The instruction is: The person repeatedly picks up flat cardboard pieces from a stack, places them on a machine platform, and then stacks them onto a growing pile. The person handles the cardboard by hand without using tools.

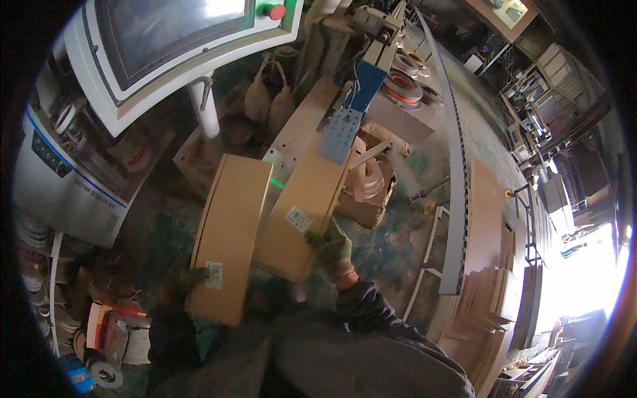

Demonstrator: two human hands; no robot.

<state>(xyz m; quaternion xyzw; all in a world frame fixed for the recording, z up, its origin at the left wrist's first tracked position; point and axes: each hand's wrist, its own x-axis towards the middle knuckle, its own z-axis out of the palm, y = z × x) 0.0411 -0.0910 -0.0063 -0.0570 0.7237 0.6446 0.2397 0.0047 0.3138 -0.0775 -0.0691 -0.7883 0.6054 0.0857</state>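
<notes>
My left hand [185,279], dark and in shadow, grips the left edge of a flat tan wooden panel [231,219] near a label. Beside it, a second tan panel [303,199] lies at a slant, its far end under a perforated metal plate [342,134] on a blue machine arm. My right hand [334,247], in a greenish knit glove, holds the right edge of this second panel near its label, with part of the fingers hidden. A green light line [277,183] shows on the pale machine bed [288,154] between the panels.
A control screen [174,35] with a red button [274,12] stands upper left. An open carton with edge-band rolls [371,181] sits right of the second panel. Farther right are a long rail [455,199] and stacked boards [477,298].
</notes>
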